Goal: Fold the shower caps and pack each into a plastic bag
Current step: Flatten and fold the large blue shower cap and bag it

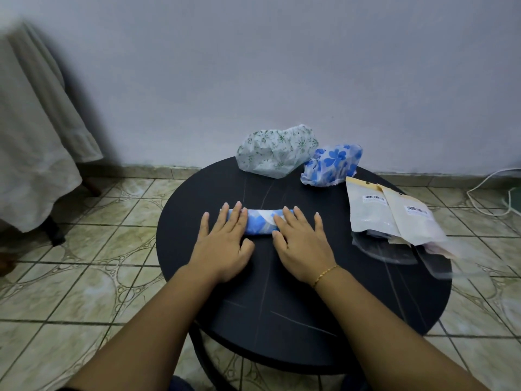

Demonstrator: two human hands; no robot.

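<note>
Flat left hand [222, 244] | right hand [300, 246] — pressing folded cap [260, 222] between

We press a folded blue-and-white shower cap [260, 222] flat on the round black surface [282, 292], left hand [222, 241] on its left end, right hand [300, 244] on its right end, fingers straight. Beyond the folded cap lie a green-flowered cap [277, 150] and, touching it on the right, a blue-flowered cap [331, 166]. Right of the folded cap, plastic bags [392, 218] overlap at the surface's edge.
</note>
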